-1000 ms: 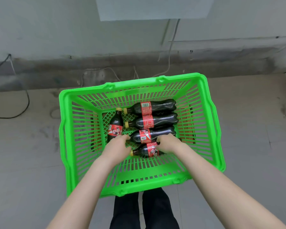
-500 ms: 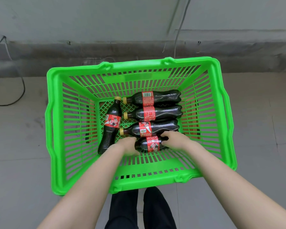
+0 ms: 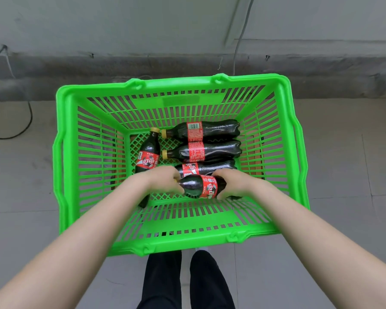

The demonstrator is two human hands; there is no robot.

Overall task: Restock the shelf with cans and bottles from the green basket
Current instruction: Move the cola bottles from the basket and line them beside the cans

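Containing five dark red-labelled cola bottles (image 3: 212, 150), green slatted plastic basket (image 3: 176, 82); left hand (image 3: 163, 180) and right hand (image 3: 234, 185) fingers clasp nearest bottle (image 3: 197, 186); grey wall (image 3: 120, 30) behind.

I count one green basket (image 3: 172, 83). In it are five dark bottles with red labels. Three lie in a row by the right wall: the first bottle (image 3: 218, 130), the second bottle (image 3: 221, 150) and the third bottle (image 3: 212, 167). The fourth bottle (image 3: 148, 158) lies by the left wall. The fifth bottle (image 3: 197, 186) is by the near edge, held in my two hands, left hand (image 3: 163, 180) and right hand (image 3: 235, 184).
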